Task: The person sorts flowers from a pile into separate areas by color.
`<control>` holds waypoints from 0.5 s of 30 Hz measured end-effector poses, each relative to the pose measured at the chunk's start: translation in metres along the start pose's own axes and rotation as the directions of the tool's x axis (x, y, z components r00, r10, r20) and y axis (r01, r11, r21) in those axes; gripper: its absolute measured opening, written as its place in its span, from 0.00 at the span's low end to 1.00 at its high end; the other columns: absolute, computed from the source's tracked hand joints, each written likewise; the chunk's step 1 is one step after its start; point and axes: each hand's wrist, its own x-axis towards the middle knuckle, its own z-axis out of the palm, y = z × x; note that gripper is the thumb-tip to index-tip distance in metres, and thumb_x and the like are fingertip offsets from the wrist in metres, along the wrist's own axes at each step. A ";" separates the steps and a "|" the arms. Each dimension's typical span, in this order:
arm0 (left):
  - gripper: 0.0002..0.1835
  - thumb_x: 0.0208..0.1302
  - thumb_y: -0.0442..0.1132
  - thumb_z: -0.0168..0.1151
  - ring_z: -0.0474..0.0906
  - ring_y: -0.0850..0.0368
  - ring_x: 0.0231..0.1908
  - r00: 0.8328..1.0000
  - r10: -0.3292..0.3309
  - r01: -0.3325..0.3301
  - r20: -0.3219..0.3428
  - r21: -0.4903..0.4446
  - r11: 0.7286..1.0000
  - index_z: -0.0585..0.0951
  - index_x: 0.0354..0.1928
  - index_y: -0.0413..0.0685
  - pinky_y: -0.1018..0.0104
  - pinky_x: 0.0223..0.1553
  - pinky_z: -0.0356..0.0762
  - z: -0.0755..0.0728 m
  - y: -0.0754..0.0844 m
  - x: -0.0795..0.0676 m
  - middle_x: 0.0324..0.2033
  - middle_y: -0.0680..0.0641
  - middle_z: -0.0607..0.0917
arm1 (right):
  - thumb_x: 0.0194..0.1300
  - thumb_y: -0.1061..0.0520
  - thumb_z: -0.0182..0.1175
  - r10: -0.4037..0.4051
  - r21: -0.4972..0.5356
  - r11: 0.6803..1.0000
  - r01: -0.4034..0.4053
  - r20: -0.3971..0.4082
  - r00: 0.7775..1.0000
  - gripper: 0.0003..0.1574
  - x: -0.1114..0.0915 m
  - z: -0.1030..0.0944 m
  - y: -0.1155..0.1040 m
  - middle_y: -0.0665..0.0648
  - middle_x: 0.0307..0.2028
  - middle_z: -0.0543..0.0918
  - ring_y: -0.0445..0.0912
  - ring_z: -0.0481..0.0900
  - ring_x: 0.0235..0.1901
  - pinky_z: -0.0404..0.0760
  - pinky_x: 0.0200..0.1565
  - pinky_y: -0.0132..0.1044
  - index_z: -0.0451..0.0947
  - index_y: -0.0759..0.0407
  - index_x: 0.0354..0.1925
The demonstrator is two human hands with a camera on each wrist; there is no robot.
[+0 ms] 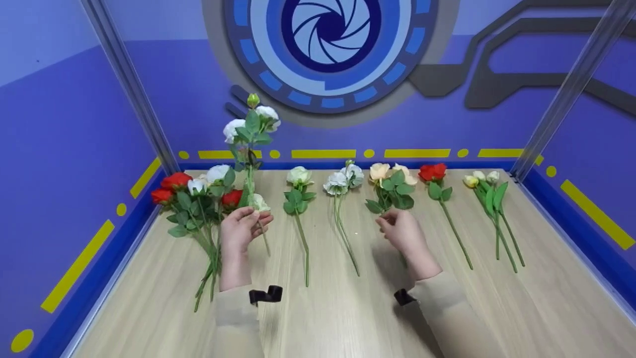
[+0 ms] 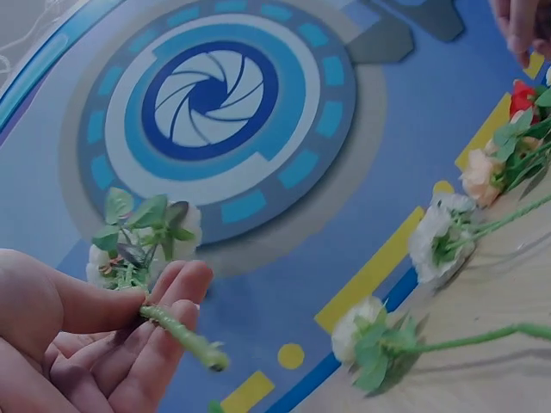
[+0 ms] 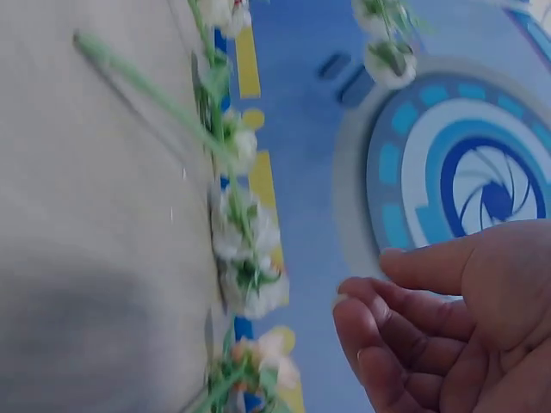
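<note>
My left hand (image 1: 237, 231) pinches the lower stem of a white rose spray (image 1: 267, 118) between thumb and fingers. The spray stands upright above the table, with two white blooms, green leaves and a bud on top. In the left wrist view, the cut stem end (image 2: 207, 351) pokes out past the fingertips. A pale flower (image 1: 259, 203) lies partly hidden behind this hand. My right hand (image 1: 405, 236) hovers just in front of the peach roses (image 1: 380, 171); its fingers are loosely curled, and the right wrist view shows nothing between them.
At the left lies a bunch of red and white roses (image 1: 175, 181). Along the back, a single white rose (image 1: 299, 175), paired white flowers (image 1: 338, 183), a red rose (image 1: 433, 172) and pale tulips (image 1: 471, 181) rest on the wooden table (image 1: 328, 308). Blue-purple walls (image 1: 164, 99) enclose it.
</note>
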 end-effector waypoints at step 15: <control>0.08 0.72 0.24 0.56 0.91 0.53 0.37 0.973 0.006 -0.010 0.230 0.016 1.000 0.74 0.50 0.32 0.64 0.41 0.89 0.070 -0.017 -0.020 0.36 0.39 0.91 | 0.74 0.60 0.61 -0.311 0.413 0.892 0.184 0.265 0.913 0.14 -0.049 0.069 -0.045 0.67 0.38 0.90 0.50 0.90 0.33 0.88 0.37 0.38 0.85 0.71 0.49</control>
